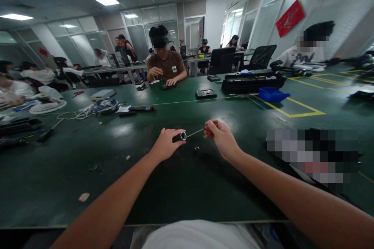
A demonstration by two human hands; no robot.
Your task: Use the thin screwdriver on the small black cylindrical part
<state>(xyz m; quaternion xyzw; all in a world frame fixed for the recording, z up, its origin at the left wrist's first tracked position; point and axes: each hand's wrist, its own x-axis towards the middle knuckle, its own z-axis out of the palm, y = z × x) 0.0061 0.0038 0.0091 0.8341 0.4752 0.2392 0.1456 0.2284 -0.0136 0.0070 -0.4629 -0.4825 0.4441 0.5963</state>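
My left hand [168, 142] is wrapped round a short black tube [177, 137], whose open, silver-rimmed end faces right. My right hand [218, 134] pinches a thin metal rod [195, 132] that slants down towards the tube's open end. Whether the rod's tip enters the tube or only touches its rim, I cannot tell. Below the rod, a small dark metallic piece [196, 149] lies on the green tabletop [187, 194], between my hands and apart from both.
Across the table a person in a brown shirt [168, 64] works on a small device. A hard drive [206, 93], a long black housing [253, 82] and a blue bin [273, 94] stand beyond my hands. Coiled cables [104, 107] and a screwdriver-like tool [142, 108] lie left.
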